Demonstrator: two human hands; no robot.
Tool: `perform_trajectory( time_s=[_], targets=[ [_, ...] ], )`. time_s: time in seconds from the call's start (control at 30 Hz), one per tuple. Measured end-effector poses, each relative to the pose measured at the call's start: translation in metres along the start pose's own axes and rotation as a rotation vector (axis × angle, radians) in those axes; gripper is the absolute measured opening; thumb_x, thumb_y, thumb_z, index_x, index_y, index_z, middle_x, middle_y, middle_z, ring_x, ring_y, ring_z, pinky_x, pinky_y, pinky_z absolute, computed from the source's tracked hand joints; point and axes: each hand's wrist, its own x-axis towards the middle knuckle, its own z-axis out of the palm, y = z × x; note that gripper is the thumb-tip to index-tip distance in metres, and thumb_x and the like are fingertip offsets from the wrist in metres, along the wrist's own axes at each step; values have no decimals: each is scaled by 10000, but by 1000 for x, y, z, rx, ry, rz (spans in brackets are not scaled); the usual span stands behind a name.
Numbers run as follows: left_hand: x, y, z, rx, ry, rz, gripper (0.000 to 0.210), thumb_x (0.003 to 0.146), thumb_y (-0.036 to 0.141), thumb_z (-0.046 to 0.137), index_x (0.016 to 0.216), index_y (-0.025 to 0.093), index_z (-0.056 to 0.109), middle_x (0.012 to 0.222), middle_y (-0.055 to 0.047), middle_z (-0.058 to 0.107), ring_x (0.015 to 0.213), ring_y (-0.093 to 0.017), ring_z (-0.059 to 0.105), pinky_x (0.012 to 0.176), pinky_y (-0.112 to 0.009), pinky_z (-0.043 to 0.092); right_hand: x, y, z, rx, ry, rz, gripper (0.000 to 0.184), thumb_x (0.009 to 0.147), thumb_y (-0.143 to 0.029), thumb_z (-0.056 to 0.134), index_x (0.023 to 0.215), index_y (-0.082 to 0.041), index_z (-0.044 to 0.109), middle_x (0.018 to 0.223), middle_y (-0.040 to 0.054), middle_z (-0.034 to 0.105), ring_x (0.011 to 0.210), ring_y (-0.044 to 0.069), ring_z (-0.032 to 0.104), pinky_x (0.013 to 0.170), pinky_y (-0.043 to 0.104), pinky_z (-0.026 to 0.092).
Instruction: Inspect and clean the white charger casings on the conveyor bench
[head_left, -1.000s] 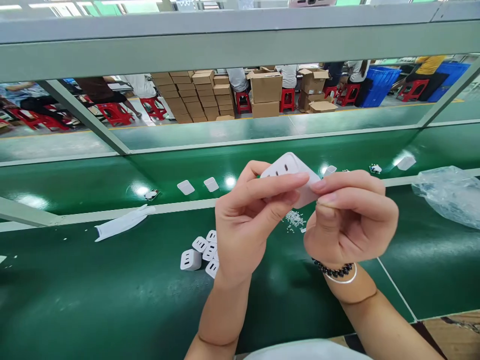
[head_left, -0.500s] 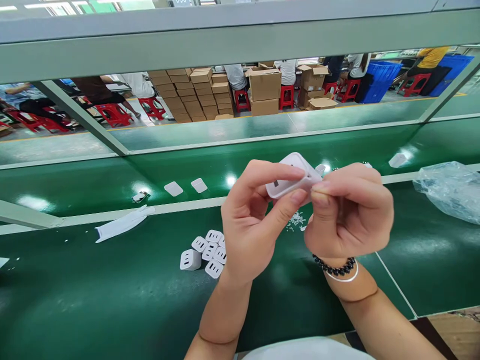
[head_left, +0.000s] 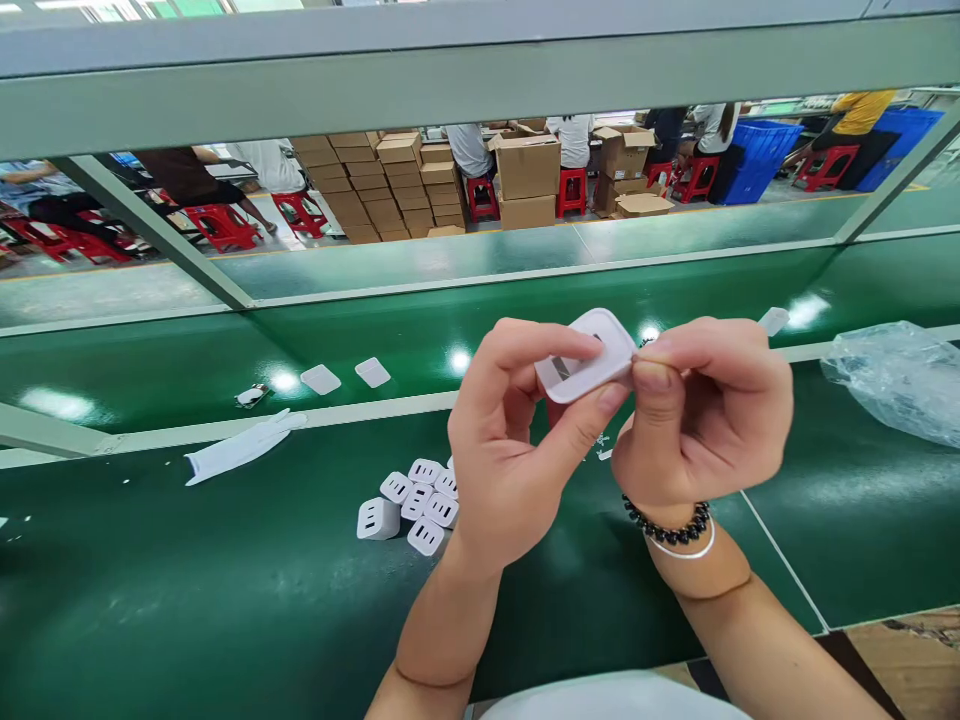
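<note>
My left hand [head_left: 510,450] grips a white charger [head_left: 609,345] between index finger and thumb, above the green bench. The charger is tilted, its slotted face towards me and partly covered by my index finger. My right hand [head_left: 701,420] is closed in a pinch right at the charger's right edge. Whatever lies between those fingertips is too small to make out. Left of my hands, several white chargers [head_left: 418,502] with port slots sit in a cluster on the bench, partly hidden by my left wrist. Tiny clear bits [head_left: 601,440] lie on the bench behind my hands.
A white glove [head_left: 244,447] lies at the bench's back edge. Beyond it, a green belt [head_left: 150,365] carries white cover plates [head_left: 373,372] and a small circuit board [head_left: 252,396]. A clear plastic bag [head_left: 896,380] rests at right. A metal frame bar [head_left: 480,80] crosses above; people sit beyond.
The charger has turned so more of its slotted face shows, and my right pinch has shifted slightly right. Pieces on the green belt have moved left.
</note>
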Motion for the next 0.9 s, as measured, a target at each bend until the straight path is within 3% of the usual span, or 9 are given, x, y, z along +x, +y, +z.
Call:
perform_trajectory(
  time_s=[0.33, 0.53, 0.73, 0.83, 0.9],
  targets=[
    [0, 2, 2, -19, 26, -16, 205, 835, 195, 768, 980, 272, 646, 850, 6, 602, 597, -87, 537, 463, -253, 441, 1, 10, 3, -7, 25, -70, 95, 974, -251, 601, 1034, -309, 646, 827, 19, 609, 692, 186, 614, 613, 377, 552],
    [-1, 0, -1, 6, 36, -63, 368, 813, 246, 808, 1137, 292, 640, 928, -13, 641, 701, -119, 604, 485, -237, 475, 9, -2, 5, 80, 42, -21, 61, 933, -192, 655, 923, -251, 664, 763, -2, 619, 635, 148, 579, 507, 303, 474],
    [1, -1, -12, 32, -48, -1, 396, 784, 327, 838, 1156, 305, 705, 949, -37, 659, 740, -156, 625, 497, -255, 488, 21, 2, -3, 305, -128, 126, 67, 902, -258, 726, 878, -222, 675, 742, 3, 593, 639, 135, 553, 488, 273, 441],
    [1, 1, -15, 53, -78, 10, 435, 757, 369, 858, 1163, 312, 715, 933, -34, 667, 737, -159, 615, 517, -264, 502, 24, 10, -12, 336, -266, 106, 193, 919, -410, 694, 1055, -274, 711, 926, 39, 659, 787, 186, 628, 534, 306, 519],
    [0, 3, -16, 67, -80, 6, 442, 753, 393, 857, 1165, 318, 717, 924, -34, 670, 736, -161, 612, 523, -274, 509, 23, 14, -19, 211, -341, 104, 334, 948, -539, 599, 1167, -308, 702, 1071, 62, 681, 879, 225, 667, 592, 343, 576]
  ],
)
